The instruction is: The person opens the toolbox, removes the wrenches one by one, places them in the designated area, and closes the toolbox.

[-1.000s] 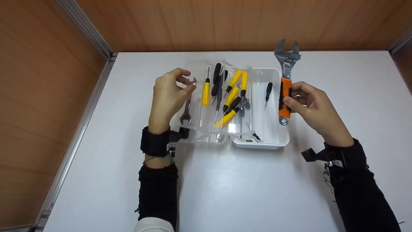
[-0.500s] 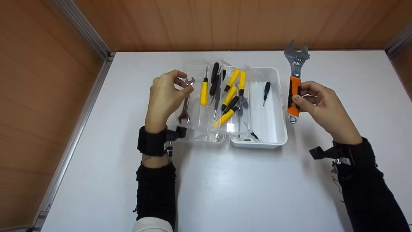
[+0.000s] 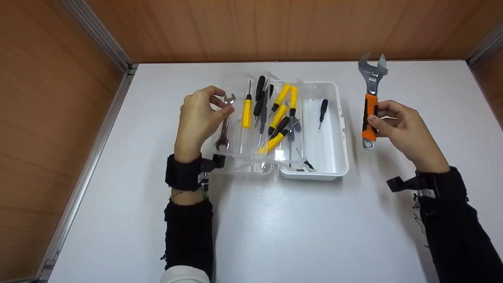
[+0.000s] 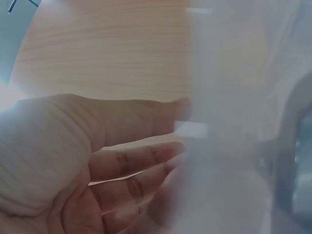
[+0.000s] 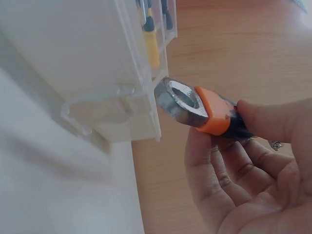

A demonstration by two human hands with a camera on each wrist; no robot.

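Observation:
My left hand (image 3: 224, 105) pinches the upper part of a small silver open-end wrench (image 3: 223, 131), which hangs down over the left end of the clear lid (image 3: 239, 167). Whether its lower end touches the lid I cannot tell. My right hand (image 3: 375, 118) grips the orange handle of an adjustable wrench (image 3: 369, 114), steel head pointing away, just right of the white box (image 3: 334, 167). In the right wrist view the adjustable wrench's ring end (image 5: 187, 103) sticks out of my fingers beside the box (image 5: 73, 53). The left wrist view shows only my palm (image 4: 73, 161) and blurred plastic.
Several yellow screwdrivers (image 3: 246, 112) and black screwdrivers (image 3: 260, 92) lie in the clear lid. One small black screwdriver (image 3: 322, 109) lies in the white box. All stand on a white table (image 3: 298, 228) with wooden walls behind and to the left.
My right hand has carried the adjustable wrench to the right, from over the box's right wall to beside the box. The left hand with the small wrench has barely shifted left.

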